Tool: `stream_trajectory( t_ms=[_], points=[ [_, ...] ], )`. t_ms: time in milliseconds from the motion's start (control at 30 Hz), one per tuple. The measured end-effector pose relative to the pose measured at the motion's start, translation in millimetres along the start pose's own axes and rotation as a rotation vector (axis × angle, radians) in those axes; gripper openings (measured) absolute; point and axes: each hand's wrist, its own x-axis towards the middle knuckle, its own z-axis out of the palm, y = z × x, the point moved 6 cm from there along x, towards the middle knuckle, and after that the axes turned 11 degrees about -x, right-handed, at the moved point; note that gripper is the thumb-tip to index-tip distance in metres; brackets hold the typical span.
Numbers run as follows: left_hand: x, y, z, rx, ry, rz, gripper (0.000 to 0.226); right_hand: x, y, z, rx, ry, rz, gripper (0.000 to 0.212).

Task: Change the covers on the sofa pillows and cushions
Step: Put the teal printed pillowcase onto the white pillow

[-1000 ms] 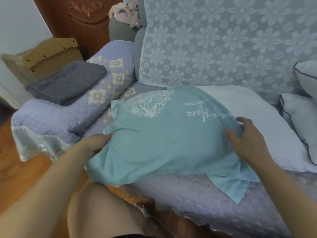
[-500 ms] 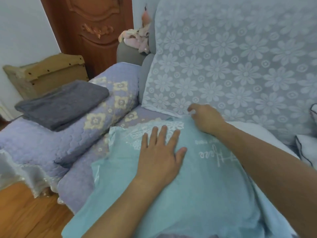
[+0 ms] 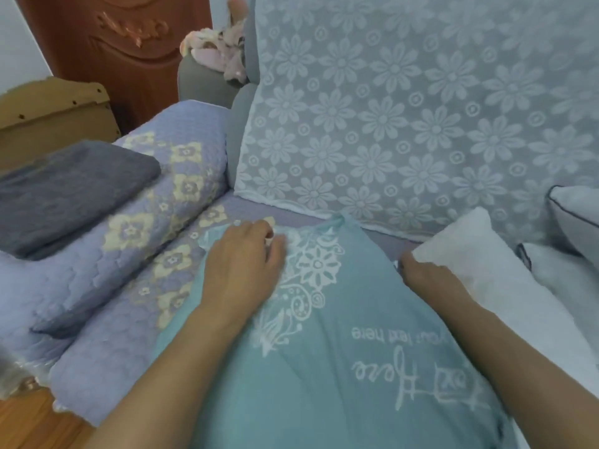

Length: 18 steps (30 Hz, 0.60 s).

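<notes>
A pillow in a teal cover [image 3: 340,351] with white floral print and lettering lies on the sofa seat in front of me. My left hand [image 3: 243,264] rests on its far left corner, fingers curled over the cover's edge. My right hand [image 3: 431,280] lies at the pillow's right side, its fingers tucked down between the teal pillow and a bare white pillow [image 3: 486,270] beside it, so they are hidden.
A folded dark grey cloth [image 3: 68,192] sits on the lilac quilted armrest [image 3: 136,241]. White lace with flowers [image 3: 405,118] covers the backrest. Two white cushions with dark piping [image 3: 577,222] lean at the right. A wooden door and a cardboard box stand at the left.
My left hand slid from the pillow's middle to its far left corner. My right hand came off the far top edge and dropped to the right side by the white pillow.
</notes>
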Motion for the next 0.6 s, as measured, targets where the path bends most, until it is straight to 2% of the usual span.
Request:
stream_trajectory(
  t_ms=[33,67,133,200,233,300,367,400,467,500,600],
  points=[
    [16,-4,5,0.000,-0.040,0.033,0.037,-17,-4,-5,-0.005,-0.119,-0.054,0.028],
    [33,-8,13,0.011,-0.166,0.030,0.047,-32,-5,-13,0.017,-0.228,-0.115,0.044],
    [52,-11,34,0.038,-0.543,-0.031,0.074,-39,7,-39,0.168,-0.447,-0.112,0.065],
    [47,1,45,0.093,-0.782,-0.035,0.088,-30,25,-67,0.197,-0.552,-0.136,0.077],
    [36,12,46,0.114,-0.837,0.010,0.085,-22,32,-73,0.128,-0.571,-0.180,0.080],
    [7,37,42,0.163,-0.843,0.188,0.071,-15,31,-70,-0.036,-0.600,-0.287,0.067],
    [-16,58,24,0.267,-0.776,0.409,0.060,-19,23,-46,-0.225,-0.518,-0.375,0.049],
    [-13,63,10,0.304,-0.679,0.473,0.057,-25,19,-32,-0.271,-0.484,-0.391,0.042],
    [20,68,-29,0.345,-0.404,0.450,0.054,-18,32,-30,-0.173,-0.350,-0.294,0.031],
    [40,76,-53,0.327,-0.251,0.456,0.051,-7,46,-50,-0.125,-0.222,-0.189,0.026],
    [85,113,-129,0.306,0.223,0.643,0.051,24,99,-160,-0.058,0.373,0.064,0.013]
  ],
)
